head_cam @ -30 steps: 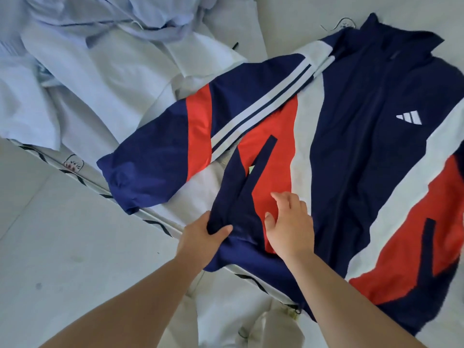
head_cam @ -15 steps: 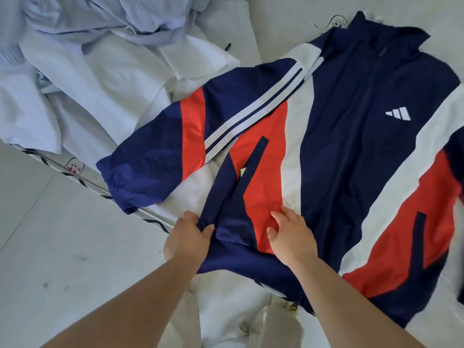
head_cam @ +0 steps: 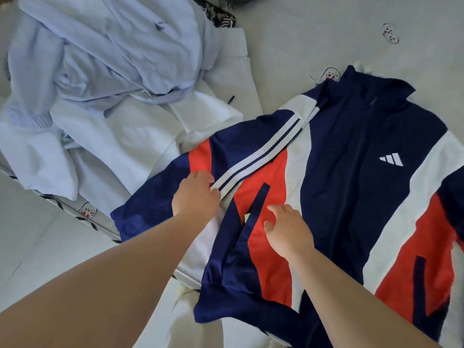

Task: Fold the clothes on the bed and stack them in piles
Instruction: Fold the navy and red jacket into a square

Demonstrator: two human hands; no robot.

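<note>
A navy, red and white track jacket lies front up and spread flat on the bed, collar toward the far side. Its left sleeve, with white stripes, stretches out toward the bed's edge. My left hand sits on that sleeve near the armpit, fingers curled over the striped lower edge, gripping the fabric. My right hand rests on the red panel beside the navy pocket strip, fingers loosely bent and touching the cloth. The jacket's lower hem hangs slightly over the bed's near edge.
A heap of pale blue clothes lies at the back left, with a white garment spread beneath it and under the sleeve. The grey bed sheet shows beyond the jacket. The bed's patterned edge borders the light floor.
My left hand has let go of the jacket's hem corner and moved up onto the striped sleeve. The right hand has slid a little farther up the red panel.
</note>
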